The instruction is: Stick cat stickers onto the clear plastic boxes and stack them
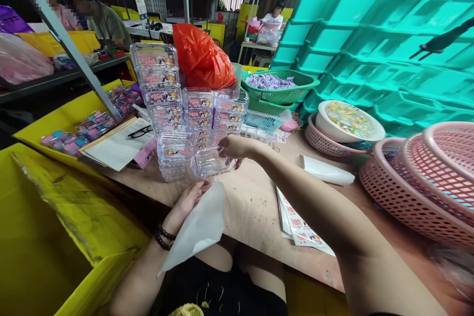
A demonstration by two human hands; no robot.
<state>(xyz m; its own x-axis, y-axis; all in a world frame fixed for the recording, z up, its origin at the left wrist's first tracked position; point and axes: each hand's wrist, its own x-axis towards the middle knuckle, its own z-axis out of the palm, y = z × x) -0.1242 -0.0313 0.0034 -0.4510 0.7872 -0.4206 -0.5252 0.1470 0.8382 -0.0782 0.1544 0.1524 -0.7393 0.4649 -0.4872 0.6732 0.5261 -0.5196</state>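
My left hand (188, 201) pinches one white sheet (203, 222), some fingers hidden, while my right hand (237, 148) grips one clear box (210, 164) over the wooden table (248, 207). Just beyond stand three stacks of labelled boxes (163, 84), the lower ones partly hidden. Farther back sit one red bag (202, 57) and teal crates (381, 34), cut off by my view's edge, in a dim room with three people (111, 22).

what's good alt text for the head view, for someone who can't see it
A person's right hand holds a clear plastic box near stacks of similar boxes with cartoon labels on a worktable, while the left hand holds a white sheet. Pink perforated baskets stand at the right; a red plastic bag is behind the stacks.
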